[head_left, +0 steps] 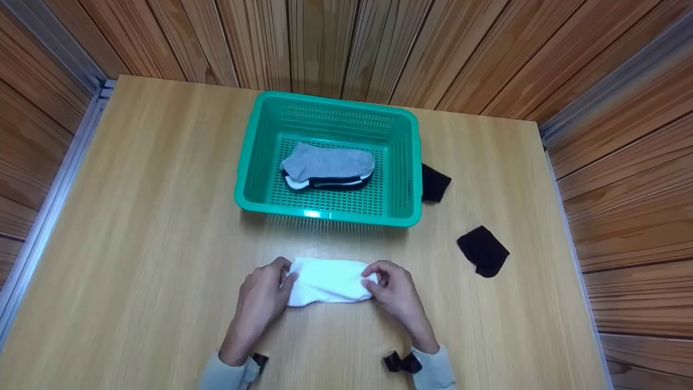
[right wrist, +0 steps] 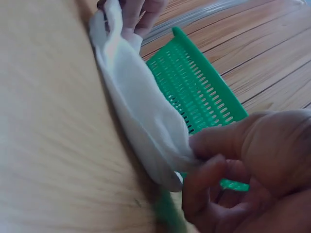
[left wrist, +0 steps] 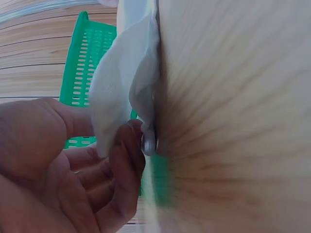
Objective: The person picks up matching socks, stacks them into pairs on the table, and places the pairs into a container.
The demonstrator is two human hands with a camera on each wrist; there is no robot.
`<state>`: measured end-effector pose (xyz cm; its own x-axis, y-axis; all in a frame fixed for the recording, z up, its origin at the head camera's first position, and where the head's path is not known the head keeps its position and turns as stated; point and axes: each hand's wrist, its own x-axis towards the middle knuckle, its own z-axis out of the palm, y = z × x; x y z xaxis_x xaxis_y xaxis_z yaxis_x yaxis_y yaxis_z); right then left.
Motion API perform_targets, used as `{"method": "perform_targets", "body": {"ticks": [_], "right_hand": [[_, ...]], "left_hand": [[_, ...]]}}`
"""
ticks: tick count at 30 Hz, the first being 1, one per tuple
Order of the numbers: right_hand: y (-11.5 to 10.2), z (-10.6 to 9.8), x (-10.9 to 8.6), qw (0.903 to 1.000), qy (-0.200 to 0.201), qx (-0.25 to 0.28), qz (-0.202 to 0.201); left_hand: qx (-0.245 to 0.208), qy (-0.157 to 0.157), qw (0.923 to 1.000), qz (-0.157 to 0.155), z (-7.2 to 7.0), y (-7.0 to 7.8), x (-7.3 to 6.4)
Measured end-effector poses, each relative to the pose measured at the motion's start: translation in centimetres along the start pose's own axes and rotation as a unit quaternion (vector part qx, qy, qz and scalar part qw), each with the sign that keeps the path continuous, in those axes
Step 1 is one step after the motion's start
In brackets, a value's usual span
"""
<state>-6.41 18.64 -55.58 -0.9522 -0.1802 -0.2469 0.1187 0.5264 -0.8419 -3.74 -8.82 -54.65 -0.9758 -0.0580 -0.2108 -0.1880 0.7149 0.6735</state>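
A white sock point(head_left: 327, 280) is stretched flat between both hands, low over the table in front of the basket. My left hand point(head_left: 264, 290) pinches its left end between thumb and fingers; in the left wrist view the sock's edge point(left wrist: 114, 92) gapes beside the thumb. At the other end my right hand point(head_left: 394, 290) pinches the sock between thumb and forefinger, and the right wrist view shows the fabric point(right wrist: 146, 107) bunched at those fingertips.
A green plastic basket point(head_left: 327, 215) stands behind the hands, holding a grey sock point(head_left: 330, 162) atop dark and white ones. One black sock point(head_left: 483, 251) lies on the table point(head_left: 135, 244) at right; another black piece point(head_left: 435, 183) shows beside the basket. Wooden walls enclose the table.
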Motion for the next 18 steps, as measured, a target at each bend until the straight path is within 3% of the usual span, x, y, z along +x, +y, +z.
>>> {"method": "perform_targets", "body": {"ticks": [9,14,18], "right_hand": [[0.14,-0.25,0.2,0.9985,0.016,-0.025,0.047],[0.11,-0.31,0.19,0.9979,0.024,-0.03,0.053],[0.18,-0.36,0.24,0.9976,0.038,-0.03,0.05]], "left_hand": [[0.013,-0.027,0.9996,0.0,-0.26,0.15,0.27],[-0.009,-0.059,0.9982,-0.011,-0.75,0.44,0.28],[-0.019,-0.066,0.9976,-0.013,-0.9,0.39,0.45]]}}
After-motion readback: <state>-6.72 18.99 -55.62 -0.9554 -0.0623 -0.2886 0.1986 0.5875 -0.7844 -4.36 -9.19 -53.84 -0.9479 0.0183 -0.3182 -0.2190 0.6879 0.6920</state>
